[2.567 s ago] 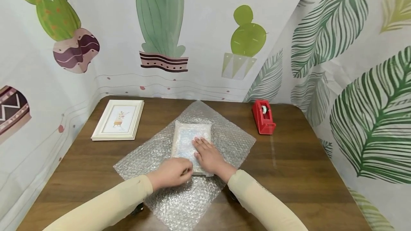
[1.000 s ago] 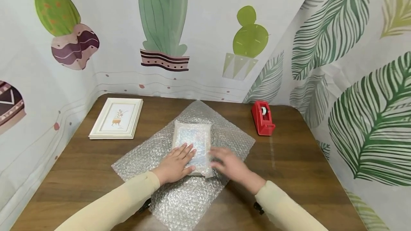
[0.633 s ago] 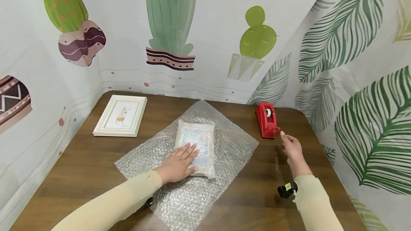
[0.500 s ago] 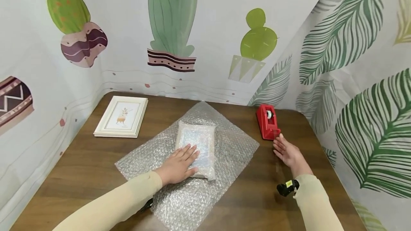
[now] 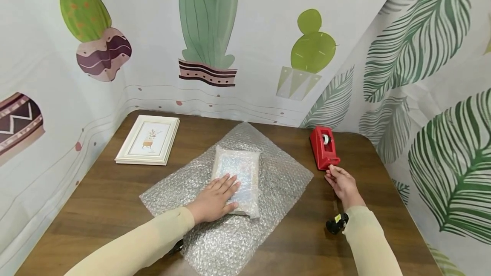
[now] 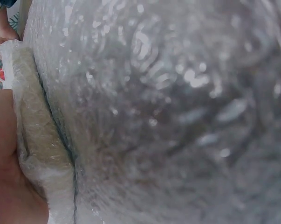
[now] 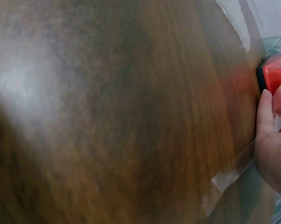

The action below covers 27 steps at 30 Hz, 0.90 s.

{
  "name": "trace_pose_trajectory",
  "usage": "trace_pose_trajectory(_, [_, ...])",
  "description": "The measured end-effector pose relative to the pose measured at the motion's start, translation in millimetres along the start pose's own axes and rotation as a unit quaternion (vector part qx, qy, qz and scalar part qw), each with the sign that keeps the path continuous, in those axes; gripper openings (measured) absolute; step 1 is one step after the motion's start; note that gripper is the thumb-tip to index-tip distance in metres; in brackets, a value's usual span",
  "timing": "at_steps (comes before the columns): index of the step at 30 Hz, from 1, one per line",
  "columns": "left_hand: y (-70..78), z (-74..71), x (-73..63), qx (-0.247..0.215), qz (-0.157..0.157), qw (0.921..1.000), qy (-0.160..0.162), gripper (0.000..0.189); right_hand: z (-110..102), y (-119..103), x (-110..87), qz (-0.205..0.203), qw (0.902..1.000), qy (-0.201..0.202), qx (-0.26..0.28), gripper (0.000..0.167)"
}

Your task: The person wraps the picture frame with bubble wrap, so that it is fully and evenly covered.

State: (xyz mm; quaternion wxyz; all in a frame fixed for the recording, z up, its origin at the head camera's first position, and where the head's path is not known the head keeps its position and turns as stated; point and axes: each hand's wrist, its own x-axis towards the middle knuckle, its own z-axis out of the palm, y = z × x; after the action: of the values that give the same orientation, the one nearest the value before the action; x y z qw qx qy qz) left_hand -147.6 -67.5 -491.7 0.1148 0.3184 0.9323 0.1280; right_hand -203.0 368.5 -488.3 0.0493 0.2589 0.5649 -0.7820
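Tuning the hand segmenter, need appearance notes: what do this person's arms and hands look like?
The left hand and right hand are ungloved. The left sleeve and right sleeve are long, pale cream. A small black device with a yellow label sits at the right wrist; a black part shows below the left cuff, mostly hidden.

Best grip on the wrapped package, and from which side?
I'd take the wrapped package by its right long edge, coming in from the right: it lies flat, a raised slab on the bubble wrap sheet, and the left hand covers only its near-left part.
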Motion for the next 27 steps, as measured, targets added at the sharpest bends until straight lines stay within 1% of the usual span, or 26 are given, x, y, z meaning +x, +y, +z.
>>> trace_pose_trajectory(3, [-0.2,0.4,-1.4,0.002,0.002,1.0,0.004,0.064,1.7,-1.1,-0.5,0.001,1.0,0.005,-0.003,0.042])
trace_pose_trajectory(6, [-0.6,0.9,-3.4,0.0,0.0,1.0,0.006,0.064,5.3,-2.1,-1.0,0.002,0.9997,0.016,-0.02,0.039])
trace_pose_trajectory(9, [-0.8,1.8,-5.0,-0.002,-0.003,1.0,0.006,0.065,9.3,-1.5,1.1,-0.001,0.9984,0.032,-0.047,0.038])
trace_pose_trajectory(13, [-0.6,3.1,-4.9,-0.004,-0.003,1.0,0.007,0.065,11.3,1.0,6.2,-0.013,0.995,0.042,-0.09,0.038])
trace_pose_trajectory(15, [0.1,2.8,-4.5,-0.006,-0.004,0.9999,0.008,0.065,9.8,2.0,8.1,-0.018,0.994,0.038,-0.101,0.037])
trace_pose_trajectory(17, [1.0,2.2,-4.2,-0.006,-0.004,0.9999,0.007,0.065,6.4,3.8,8.7,-0.02,0.9943,0.028,-0.1,0.038])
trace_pose_trajectory(23, [3.3,0.5,-2.9,-0.003,-0.001,1.0,-0.009,0.066,-7.4,8.9,-4.2,-0.005,0.9951,-0.014,-0.098,0.039])
trace_pose_trajectory(25, [2.7,0.4,-1.8,-0.001,-0.001,1.0,-0.009,0.066,-11.2,7.8,-10.7,-0.015,0.9937,-0.029,-0.107,0.038])
trace_pose_trajectory(27, [1.6,0.2,-0.9,0.001,-0.003,1.0,-0.006,0.066,-12.9,5.6,-17.3,-0.035,0.9927,-0.032,-0.111,0.034])
